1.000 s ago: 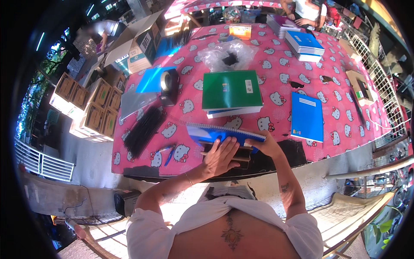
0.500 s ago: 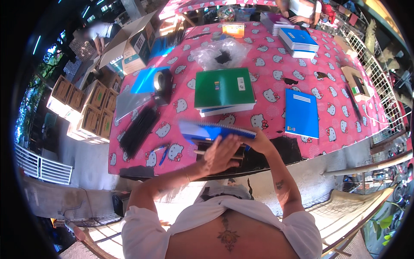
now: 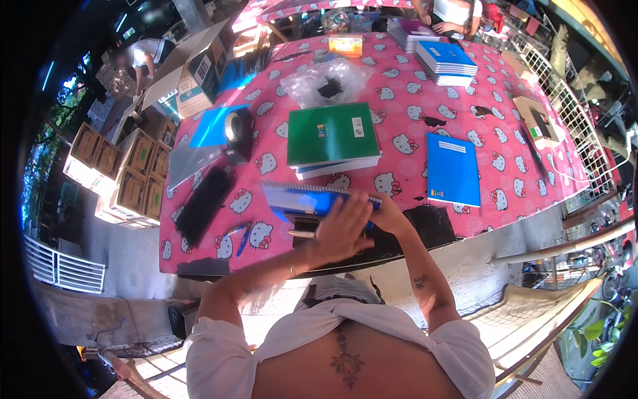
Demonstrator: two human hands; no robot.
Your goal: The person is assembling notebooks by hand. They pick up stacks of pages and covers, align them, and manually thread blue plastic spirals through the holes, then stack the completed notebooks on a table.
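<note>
A blue spiral-bound notebook [image 3: 292,198] is tilted at the near edge of the table, its coil along the upper side. My right hand [image 3: 389,216] grips its right end. Across the cover lies my left hand [image 3: 344,227], fingers stretched out and pressed against it. Under that hand a thin light-brown stick-like piece [image 3: 301,233] pokes out over a dark patch; its kind is unclear. Just beyond, a green spiral notebook [image 3: 330,133] tops a small stack. A single blue notebook [image 3: 453,169] lies flat to the right.
Black wire coils [image 3: 203,206], a tape roll [image 3: 232,126] and blue pens [image 3: 244,241] lie on the left. Clear plastic wrap [image 3: 327,81] and stacked blue notebooks [image 3: 446,61] are farther back. Cartons [image 3: 136,169] stand beside the pink table. Two other people are beyond.
My left hand has slid a little to the right across the notebook, toward my right hand. The whole view has shifted slightly, while my right hand keeps its grip.
</note>
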